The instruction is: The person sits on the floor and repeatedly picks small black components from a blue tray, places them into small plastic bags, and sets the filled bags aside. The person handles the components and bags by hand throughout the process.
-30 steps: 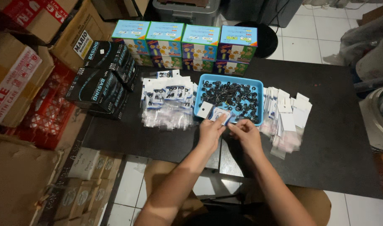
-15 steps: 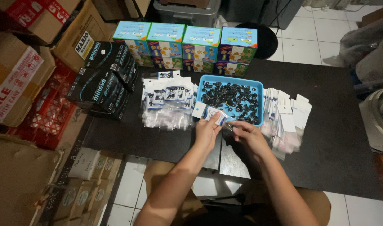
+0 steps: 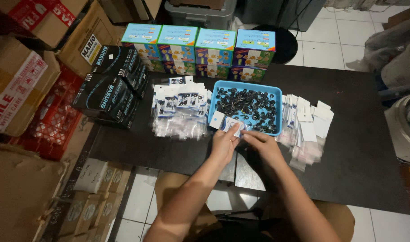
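Observation:
My left hand grips a small white card packet at the near edge of a blue tray filled with several small black parts. My right hand is beside it, fingertips touching the packet's right end. A pile of filled clear packets lies left of the tray. Empty white cards and clear sleeves lie in a heap to its right. All rest on a dark table.
Colourful boxes stand in a row behind the tray. Black boxes are stacked at the table's left end. Cardboard cartons and a red crate crowd the left; a white bucket stands right.
Both hands have shifted slightly left along the tray's near edge, carrying the white packet with them. The tray and piles have not moved.

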